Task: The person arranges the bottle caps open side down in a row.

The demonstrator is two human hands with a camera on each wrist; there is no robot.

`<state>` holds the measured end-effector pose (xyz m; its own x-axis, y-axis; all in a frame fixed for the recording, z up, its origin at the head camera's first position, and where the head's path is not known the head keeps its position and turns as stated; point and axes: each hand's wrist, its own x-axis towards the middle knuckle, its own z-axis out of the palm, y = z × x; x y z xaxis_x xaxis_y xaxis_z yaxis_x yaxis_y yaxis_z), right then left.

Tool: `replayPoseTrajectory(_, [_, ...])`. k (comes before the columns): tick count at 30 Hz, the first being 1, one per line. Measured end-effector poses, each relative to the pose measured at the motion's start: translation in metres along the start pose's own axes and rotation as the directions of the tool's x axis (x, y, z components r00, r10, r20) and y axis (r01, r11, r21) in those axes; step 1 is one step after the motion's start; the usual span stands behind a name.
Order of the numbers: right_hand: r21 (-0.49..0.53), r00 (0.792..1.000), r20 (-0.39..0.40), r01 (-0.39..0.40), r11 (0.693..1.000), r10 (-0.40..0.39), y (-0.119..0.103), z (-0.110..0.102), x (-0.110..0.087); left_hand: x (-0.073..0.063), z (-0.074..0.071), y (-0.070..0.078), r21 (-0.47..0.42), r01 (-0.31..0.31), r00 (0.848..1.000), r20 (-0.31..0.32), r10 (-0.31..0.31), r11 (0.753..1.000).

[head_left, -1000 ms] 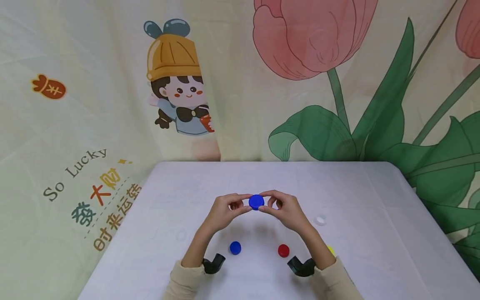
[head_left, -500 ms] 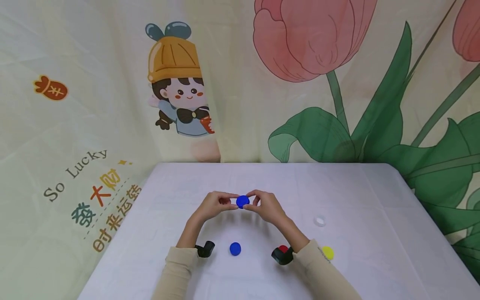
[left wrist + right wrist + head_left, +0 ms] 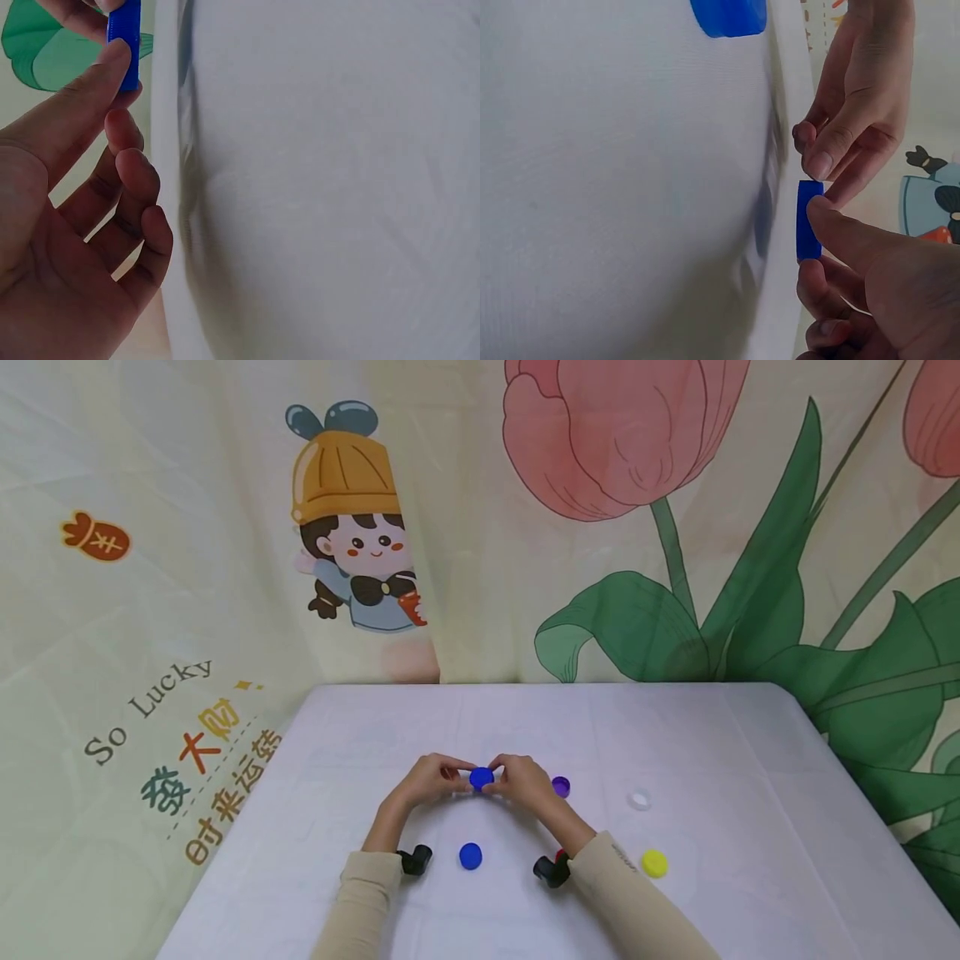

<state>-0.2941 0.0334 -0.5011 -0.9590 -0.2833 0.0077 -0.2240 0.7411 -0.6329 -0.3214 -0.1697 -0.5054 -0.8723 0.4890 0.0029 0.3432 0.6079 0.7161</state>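
Both hands hold one round blue bottle cap between them, over the middle of the white table. My left hand pinches its left edge with thumb and index finger, while the other fingers curl loosely in the left wrist view. From the right, my right hand pinches the opposite edge. Seen side-on in the right wrist view, the blue cap has my right thumb across it. The left thumb touches its upper end there. A second blue cap lies on the table nearer the body.
Right of the hands are a purple cap, a clear ring and a yellow cap. A red cap is mostly hidden by the right wrist camera. Behind the white table hangs a printed cloth.
Both hands have carried the blue cap leftward, then slightly lower in the head view. The purple and yellow caps now show fully, while the right wrist has come over the red cap.
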Motion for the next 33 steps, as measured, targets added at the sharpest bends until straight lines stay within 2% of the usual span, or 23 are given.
replayPoseTrajectory(13, [-0.118, 0.999, 0.040, 0.014, 0.993, -0.009, -0.002, 0.008, 0.003, -0.001, 0.003, -0.001, 0.038, 0.031, 0.999, 0.014, -0.032, 0.999])
replayPoseTrajectory(17, [-0.126, 0.998, 0.060, 0.002, 0.992, 0.006, 0.000, 0.012, 0.002, -0.003, 0.005, -0.002, 0.048, 0.039, 0.999, 0.023, -0.040, 0.998])
replayPoseTrajectory(25, [-0.136, 0.998, 0.059, 0.009, 0.991, -0.001, 0.000, 0.011, 0.000, -0.004, 0.006, -0.004, 0.065, 0.008, 1.000, 0.012, -0.009, 0.998])
replayPoseTrajectory(33, [-0.104, 0.997, 0.071, 0.013, 0.995, -0.006, 0.002, 0.009, -0.004, -0.004, 0.007, -0.006, 0.067, -0.001, 1.000, 0.028, -0.001, 0.998])
